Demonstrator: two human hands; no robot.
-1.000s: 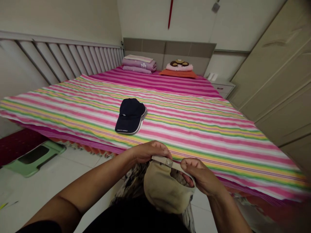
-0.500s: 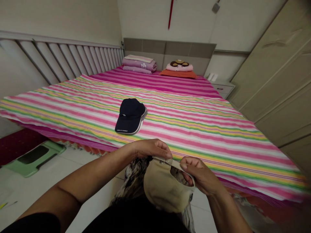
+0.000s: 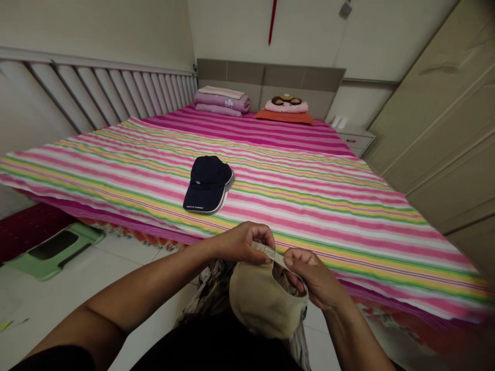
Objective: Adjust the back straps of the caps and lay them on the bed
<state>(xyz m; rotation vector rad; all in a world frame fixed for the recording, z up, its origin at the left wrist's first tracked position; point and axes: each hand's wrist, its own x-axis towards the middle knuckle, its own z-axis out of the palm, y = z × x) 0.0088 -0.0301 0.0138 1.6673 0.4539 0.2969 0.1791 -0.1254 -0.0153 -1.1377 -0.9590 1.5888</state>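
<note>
A beige baseball cap hangs in front of my body, its back opening and strap facing up. My left hand pinches the strap near its metal buckle, fingers closed. Close beside it, my right hand grips the strap and the right edge of the opening between thumb and fingers. A dark navy cap with white trim and small lettering on its brim lies on the striped bed sheet, beyond my hands.
Folded purple bedding and a pink pillow lie by the headboard. A green plastic stool stands on the tiled floor at left. A white nightstand and a wardrobe are at right.
My left hand has raised its end of the strap slightly and tilted it, and its fingers have curled more. My right hand has shifted a little left. The navy cap has not moved.
</note>
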